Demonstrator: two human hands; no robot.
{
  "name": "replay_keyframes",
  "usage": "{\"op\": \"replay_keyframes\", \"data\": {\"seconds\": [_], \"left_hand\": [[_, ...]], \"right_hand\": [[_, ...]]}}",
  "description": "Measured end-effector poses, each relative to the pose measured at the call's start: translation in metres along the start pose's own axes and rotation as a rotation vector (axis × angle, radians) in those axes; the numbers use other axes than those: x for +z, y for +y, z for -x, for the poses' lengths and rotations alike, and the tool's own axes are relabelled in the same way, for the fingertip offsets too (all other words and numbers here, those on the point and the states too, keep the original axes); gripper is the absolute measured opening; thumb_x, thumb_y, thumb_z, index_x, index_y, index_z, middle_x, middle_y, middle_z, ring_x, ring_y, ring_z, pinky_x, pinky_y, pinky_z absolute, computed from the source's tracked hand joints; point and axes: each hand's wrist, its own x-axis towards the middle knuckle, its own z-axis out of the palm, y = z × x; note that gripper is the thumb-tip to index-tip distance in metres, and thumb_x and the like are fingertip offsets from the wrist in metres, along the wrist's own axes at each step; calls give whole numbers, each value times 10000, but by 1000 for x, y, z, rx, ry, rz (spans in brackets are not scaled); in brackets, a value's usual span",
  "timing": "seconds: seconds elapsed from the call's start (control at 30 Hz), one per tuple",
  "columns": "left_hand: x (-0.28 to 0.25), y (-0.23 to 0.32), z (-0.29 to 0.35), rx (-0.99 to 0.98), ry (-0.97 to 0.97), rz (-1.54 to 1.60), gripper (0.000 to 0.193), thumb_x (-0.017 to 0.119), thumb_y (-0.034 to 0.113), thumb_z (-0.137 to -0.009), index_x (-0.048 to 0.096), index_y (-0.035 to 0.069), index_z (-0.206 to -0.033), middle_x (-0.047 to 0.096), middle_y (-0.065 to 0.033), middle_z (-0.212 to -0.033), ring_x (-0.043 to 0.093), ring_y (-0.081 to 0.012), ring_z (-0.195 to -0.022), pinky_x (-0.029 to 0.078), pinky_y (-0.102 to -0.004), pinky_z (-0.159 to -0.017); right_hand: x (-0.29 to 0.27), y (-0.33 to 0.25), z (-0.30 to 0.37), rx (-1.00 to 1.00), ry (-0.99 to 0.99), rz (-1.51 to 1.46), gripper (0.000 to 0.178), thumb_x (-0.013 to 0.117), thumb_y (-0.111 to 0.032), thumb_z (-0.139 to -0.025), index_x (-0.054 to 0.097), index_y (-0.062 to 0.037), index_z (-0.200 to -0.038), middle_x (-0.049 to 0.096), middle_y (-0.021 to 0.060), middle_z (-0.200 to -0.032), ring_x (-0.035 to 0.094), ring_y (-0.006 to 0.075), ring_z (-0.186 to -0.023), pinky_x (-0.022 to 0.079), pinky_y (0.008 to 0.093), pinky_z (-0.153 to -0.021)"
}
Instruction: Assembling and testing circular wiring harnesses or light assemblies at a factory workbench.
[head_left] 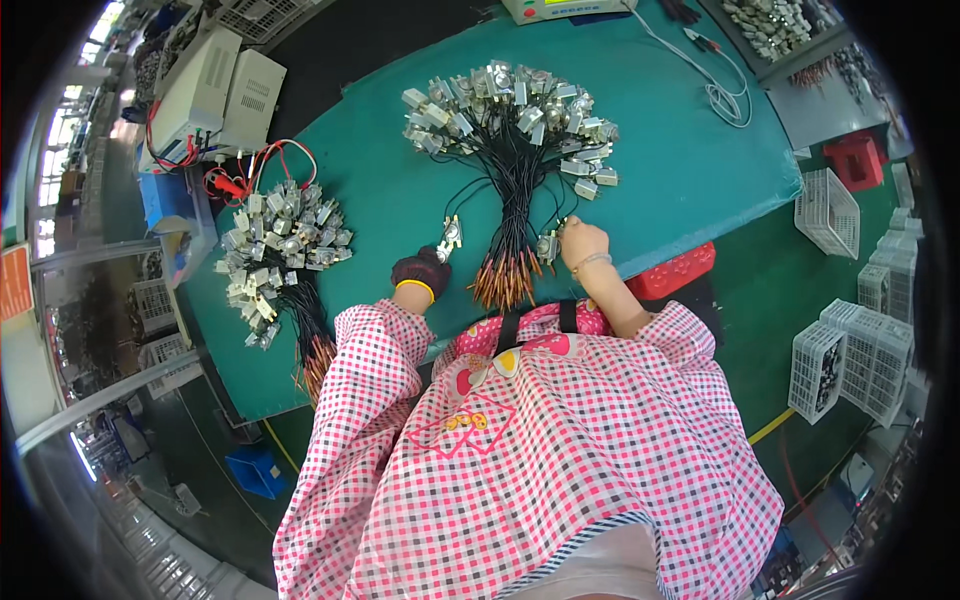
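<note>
A dark glove with a yellow band at the wrist covers my left hand [422, 268]. Its fingers close on the lower end of a small silver metal component [451, 236] that has a thin black lead. My bare right hand [583, 243], with a bracelet at the wrist, has its fingers curled at another silver component [548, 247]. Between my hands lies a large bundle of black leads [514, 205]. Its silver components [520, 100] fan out at the far end, and the copper-coloured lead ends [505, 281] point toward me.
A second bundle of components [285, 240] lies at the left of the green tabletop [385, 150]. Beige instrument boxes [205, 95] with red leads [265, 160] stand behind it. A grey cable [722, 100] lies at the far right. Red [672, 270] and white baskets [828, 215] are beyond the right edge.
</note>
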Motion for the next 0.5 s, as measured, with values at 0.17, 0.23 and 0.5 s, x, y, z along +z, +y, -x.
{"op": "replay_keyframes", "data": {"seconds": [0.17, 0.23, 0.5], "left_hand": [[-2, -3, -3, 41, -7, -4, 558, 434, 460, -832, 473, 22, -1176, 601, -202, -1095, 585, -366, -996, 452, -447, -861], [-2, -4, -2, 70, -22, 14, 548, 427, 453, -837, 477, 15, -1163, 606, -205, -1080, 590, -366, -985, 455, -448, -854], [-1, 0, -3, 37, -74, 13, 562, 412, 442, -855, 384, -12, -1185, 618, -233, -1012, 603, -383, -950, 463, -494, -811]], "right_hand": [[-13, -6, 0, -49, -80, 93, 222, 473, -121, -815, 536, 62, -923, 663, 156, -804, 672, 252, -688, 536, 335, -586], [-8, -8, 1, -23, -109, 94, 234, 476, -120, -813, 535, 72, -933, 664, 155, -813, 673, 246, -684, 535, 328, -580], [-1, -11, -3, 32, 92, 67, 203, 488, -103, -801, 492, 89, -867, 639, 133, -633, 657, 224, -561, 521, 314, -503]]}}
